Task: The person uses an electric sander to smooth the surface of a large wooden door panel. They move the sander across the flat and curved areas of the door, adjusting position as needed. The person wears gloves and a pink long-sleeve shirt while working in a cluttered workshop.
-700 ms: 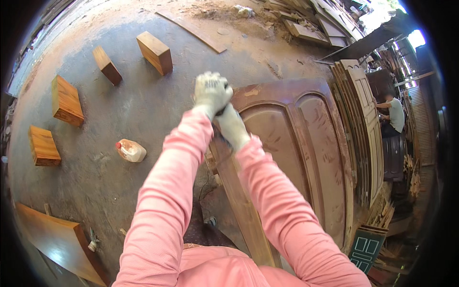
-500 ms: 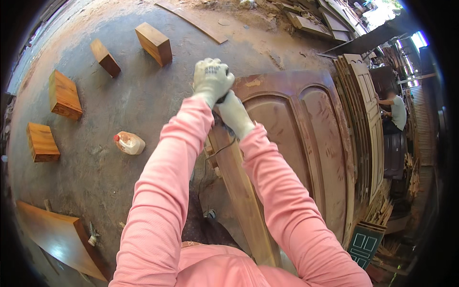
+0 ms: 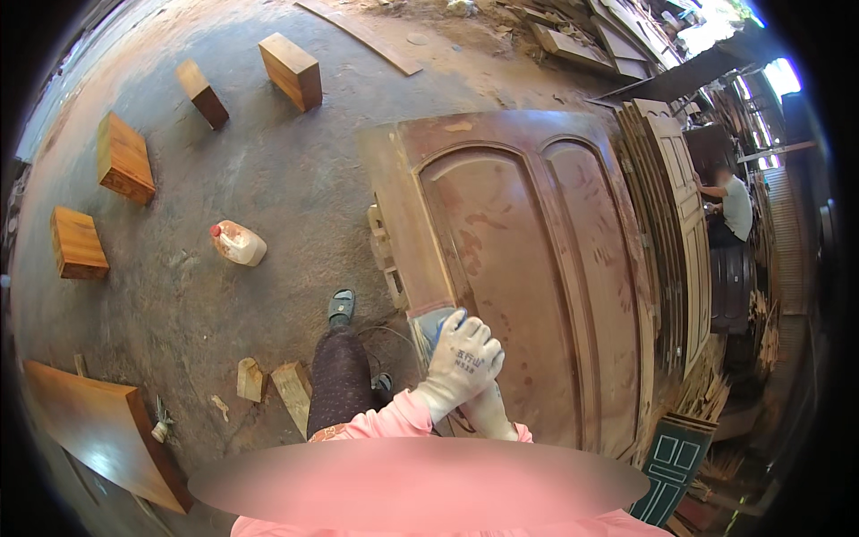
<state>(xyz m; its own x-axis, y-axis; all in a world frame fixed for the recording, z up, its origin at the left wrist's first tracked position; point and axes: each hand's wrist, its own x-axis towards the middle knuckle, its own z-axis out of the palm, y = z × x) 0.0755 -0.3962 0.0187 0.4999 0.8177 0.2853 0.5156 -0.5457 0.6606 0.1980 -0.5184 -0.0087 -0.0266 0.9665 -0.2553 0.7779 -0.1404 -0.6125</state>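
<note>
The left hand (image 3: 458, 365) has its fingers closed on a blue-grey tool (image 3: 432, 324) at the left edge of a brown door (image 3: 492, 224); the right hand (image 3: 488, 413), partly hidden, shows no certain grip. Beyond, floor (image 3: 304, 192) stretches to a red-capped jug (image 3: 240, 244), contents unclear.

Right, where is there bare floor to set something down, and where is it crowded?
Bare floor lies between the jug and the brown door, and between the jug and the wooden blocks. It is crowded right of that door, with stacked doors, and beside the leg, with wood pieces.
</note>
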